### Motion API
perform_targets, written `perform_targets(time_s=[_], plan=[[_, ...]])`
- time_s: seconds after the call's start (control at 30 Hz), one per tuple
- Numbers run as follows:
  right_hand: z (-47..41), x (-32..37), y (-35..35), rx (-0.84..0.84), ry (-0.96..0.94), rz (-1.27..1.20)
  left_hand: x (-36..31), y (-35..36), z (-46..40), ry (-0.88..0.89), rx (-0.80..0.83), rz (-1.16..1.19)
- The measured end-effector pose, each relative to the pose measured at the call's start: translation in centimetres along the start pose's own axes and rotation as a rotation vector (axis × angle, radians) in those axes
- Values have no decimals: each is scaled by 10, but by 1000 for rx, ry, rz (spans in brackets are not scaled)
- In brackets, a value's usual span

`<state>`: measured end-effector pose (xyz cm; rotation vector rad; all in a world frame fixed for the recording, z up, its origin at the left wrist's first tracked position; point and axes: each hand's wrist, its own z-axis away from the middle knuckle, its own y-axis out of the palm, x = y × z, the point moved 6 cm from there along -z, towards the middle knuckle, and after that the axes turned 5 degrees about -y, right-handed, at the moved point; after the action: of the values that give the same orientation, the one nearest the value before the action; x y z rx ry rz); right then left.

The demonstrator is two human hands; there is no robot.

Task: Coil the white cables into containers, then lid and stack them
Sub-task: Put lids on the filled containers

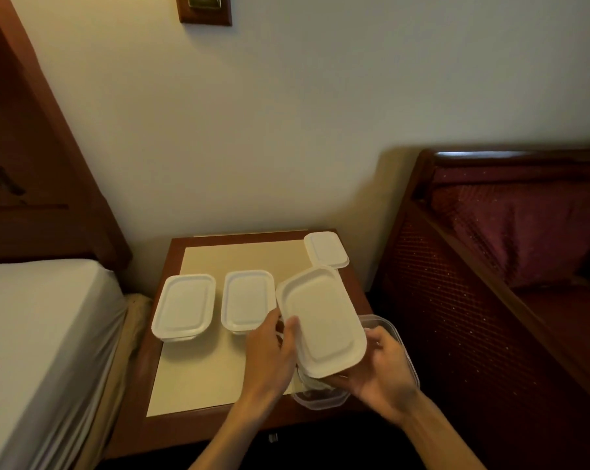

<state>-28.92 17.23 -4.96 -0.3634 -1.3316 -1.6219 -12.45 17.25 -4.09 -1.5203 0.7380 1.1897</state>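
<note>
**Lidding the third container**

While the lid is in the air, nothing is sealed yet. Going left to right: the bed (42,334) sits at the far left, then the desk (157,361) with two containers already closed, the left lidded container (184,305) and the middle lidded container (247,300), standing side by side with their long axes running away from me. My left hand (269,357) comes next, fingers curled round the near-left edge of the white lid (322,320), thumb on top. That lid is tilted, raised above the clear open container (324,396) at the desk's near-right corner; its long axis runs from far-left to near-right, skewed against the tub below. My right hand (385,368) grips the lid's near-right end from beneath, fingers curled under it. A spare lid (325,249) lies flat at the far-right corner.

I judge this to be the lidding step (whether a cable is coiled inside I cannot tell; the lid hides most of the tub). Next I must turn the lid to match the tub's axis, lower it level and press the rim.
</note>
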Motion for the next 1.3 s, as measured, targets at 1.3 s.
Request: perform_targets(time_s=[1.3], plan=[[-38,-80,24,-348,-392,1343,92,-50,29,-57,-285,-466]])
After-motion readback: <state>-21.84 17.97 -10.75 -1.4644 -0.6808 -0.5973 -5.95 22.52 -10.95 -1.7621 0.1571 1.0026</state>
